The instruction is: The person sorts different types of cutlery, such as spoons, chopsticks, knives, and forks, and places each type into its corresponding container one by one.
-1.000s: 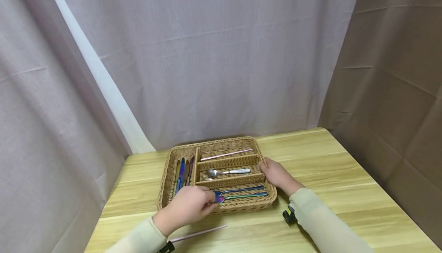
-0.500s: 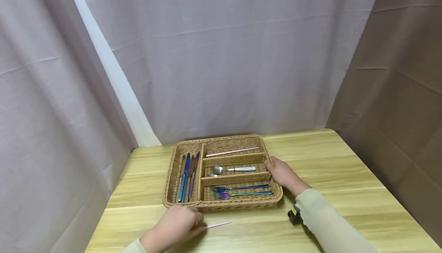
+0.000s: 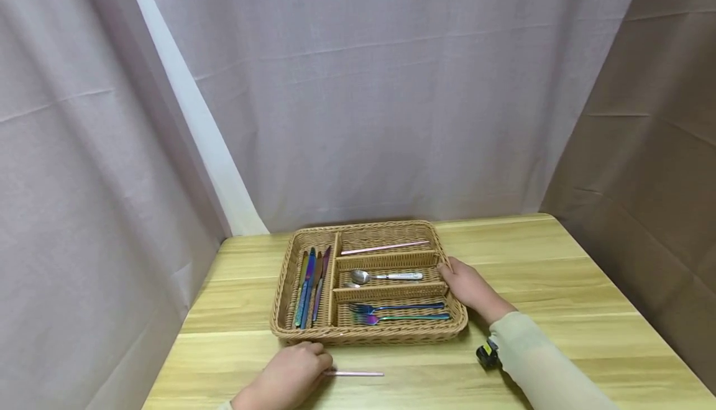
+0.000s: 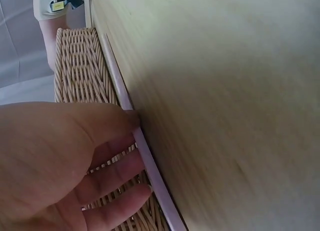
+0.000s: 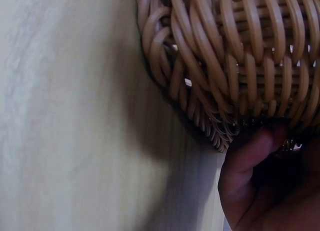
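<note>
A pink chopstick (image 3: pixel 358 373) lies low over the tabletop, just in front of a divided wicker tray (image 3: pixel 386 335). My left hand (image 3: pixel 288 374) pinches it; in the left wrist view, thumb and fingers meet along the pink stick (image 4: pixel 156 178). At the tray's right end, my right hand (image 3: pixel 472 289) grips the rim, the thumb on top; in the right wrist view curled fingers (image 5: pixel 247 156) reach under the weave. Another pink chopstick (image 3: pixel 386 248) rests in the back compartment.
Several table knives (image 3: pixel 311 286) fill the tray's left compartment. The middle one holds a spoon (image 3: pixel 386 276) and part of another silver piece. Two iridescent forks (image 3: pixel 399 318) lie in the front compartment. Grey curtains (image 3: pixel 358 118) hang behind the wooden table (image 3: pixel 531 286).
My left hand has moved from above the fork compartment down to the table in front of the tray and taken hold of the chopstick. The right hand stays on the tray's rim.
</note>
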`<move>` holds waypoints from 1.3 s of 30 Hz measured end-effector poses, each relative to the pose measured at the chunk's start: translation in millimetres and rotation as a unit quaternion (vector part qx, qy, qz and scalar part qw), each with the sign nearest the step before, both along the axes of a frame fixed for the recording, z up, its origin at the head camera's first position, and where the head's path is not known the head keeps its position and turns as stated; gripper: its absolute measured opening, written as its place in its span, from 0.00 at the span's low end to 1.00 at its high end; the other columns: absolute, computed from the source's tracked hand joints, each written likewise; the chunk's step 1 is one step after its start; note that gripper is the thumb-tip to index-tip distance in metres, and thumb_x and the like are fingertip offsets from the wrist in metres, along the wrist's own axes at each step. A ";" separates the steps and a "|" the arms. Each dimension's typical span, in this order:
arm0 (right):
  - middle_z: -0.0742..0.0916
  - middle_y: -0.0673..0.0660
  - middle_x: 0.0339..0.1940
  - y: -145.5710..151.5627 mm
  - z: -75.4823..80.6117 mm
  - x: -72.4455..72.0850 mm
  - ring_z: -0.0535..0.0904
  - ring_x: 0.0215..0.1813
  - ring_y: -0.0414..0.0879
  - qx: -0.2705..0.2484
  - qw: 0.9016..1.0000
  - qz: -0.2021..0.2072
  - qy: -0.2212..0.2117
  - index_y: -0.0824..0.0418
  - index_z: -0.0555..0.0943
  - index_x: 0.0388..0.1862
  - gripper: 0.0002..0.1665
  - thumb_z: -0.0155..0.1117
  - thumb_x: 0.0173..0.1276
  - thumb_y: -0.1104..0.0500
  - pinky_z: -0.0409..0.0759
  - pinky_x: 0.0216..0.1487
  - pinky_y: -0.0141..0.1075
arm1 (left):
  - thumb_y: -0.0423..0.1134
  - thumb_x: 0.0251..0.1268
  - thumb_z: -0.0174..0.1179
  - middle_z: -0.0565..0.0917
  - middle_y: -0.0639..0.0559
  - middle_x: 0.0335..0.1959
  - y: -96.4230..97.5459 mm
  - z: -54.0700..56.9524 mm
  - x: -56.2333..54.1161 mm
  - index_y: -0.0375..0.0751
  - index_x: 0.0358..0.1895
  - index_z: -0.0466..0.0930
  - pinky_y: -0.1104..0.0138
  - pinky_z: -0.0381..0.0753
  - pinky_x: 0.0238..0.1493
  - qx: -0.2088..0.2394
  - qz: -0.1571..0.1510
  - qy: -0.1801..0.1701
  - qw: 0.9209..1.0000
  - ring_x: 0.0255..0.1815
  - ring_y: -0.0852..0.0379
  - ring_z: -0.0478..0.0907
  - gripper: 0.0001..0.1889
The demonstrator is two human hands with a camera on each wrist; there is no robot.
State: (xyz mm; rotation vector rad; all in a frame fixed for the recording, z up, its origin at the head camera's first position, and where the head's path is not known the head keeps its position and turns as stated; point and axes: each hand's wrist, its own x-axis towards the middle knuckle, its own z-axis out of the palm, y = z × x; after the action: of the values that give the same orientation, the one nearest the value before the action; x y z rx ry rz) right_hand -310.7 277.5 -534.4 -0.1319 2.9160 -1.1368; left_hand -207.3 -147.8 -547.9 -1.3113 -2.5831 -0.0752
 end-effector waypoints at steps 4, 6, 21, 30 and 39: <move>0.74 0.81 0.76 -0.5 0.3 -0.4 0.69 0.78 0.79 -0.002 1.000 0.000 0.003 0.78 0.64 0.81 0.35 0.42 0.93 0.50 0.65 0.78 0.69 | 0.44 0.71 0.76 0.83 0.62 0.33 1.1 -1.2 0.3 0.54 0.39 0.89 0.70 0.80 0.34 -0.003 -0.007 -0.002 1.000 0.34 0.66 0.81 0.04; 0.74 0.80 0.76 -0.6 0.5 -0.4 0.69 0.78 0.78 -0.002 1.000 -0.001 0.002 0.78 0.64 0.81 0.35 0.42 0.93 0.50 0.65 0.78 0.69 | 0.44 0.72 0.75 0.84 0.62 0.34 2.0 0.2 0.5 0.54 0.40 0.89 0.70 0.80 0.35 -0.003 -0.011 -0.007 1.000 0.35 0.66 0.82 0.04; 0.70 0.82 0.79 -0.5 4.5 3.2 0.65 0.79 0.80 0.008 1.000 -0.001 -0.001 0.80 0.61 0.82 0.39 0.41 0.93 0.48 0.63 0.79 0.69 | 0.35 0.66 0.76 0.83 0.65 0.37 33.4 83.5 -14.1 0.54 0.40 0.87 0.75 0.82 0.36 0.068 -0.074 0.012 0.995 0.33 0.72 0.79 0.09; 0.69 0.81 0.79 1.6 1.5 -0.6 0.64 0.80 0.79 0.006 1.000 -0.001 -0.004 0.80 0.59 0.83 0.39 0.41 0.94 0.48 0.62 0.80 0.69 | 0.36 0.72 0.75 0.85 0.61 0.41 52.0 119.9 -78.0 0.51 0.46 0.88 0.70 0.85 0.37 0.080 -0.035 0.018 0.996 0.35 0.65 0.82 0.07; 0.70 0.81 0.79 9.6 1.7 -6.1 0.64 0.80 0.80 0.011 1.000 0.000 0.000 0.80 0.60 0.83 0.39 0.41 0.94 0.48 0.63 0.79 0.70 | 0.36 0.80 0.67 0.88 0.55 0.46 93.1 118.7 -148.0 0.46 0.51 0.89 0.65 0.89 0.46 0.043 0.003 0.001 0.999 0.43 0.59 0.87 0.05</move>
State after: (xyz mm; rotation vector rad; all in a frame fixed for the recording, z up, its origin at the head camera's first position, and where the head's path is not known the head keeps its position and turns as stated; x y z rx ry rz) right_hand -316.9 287.0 -532.6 -0.1315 2.9275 -1.1056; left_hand -355.3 -54.7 -429.2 -1.2728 -2.5518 -0.1803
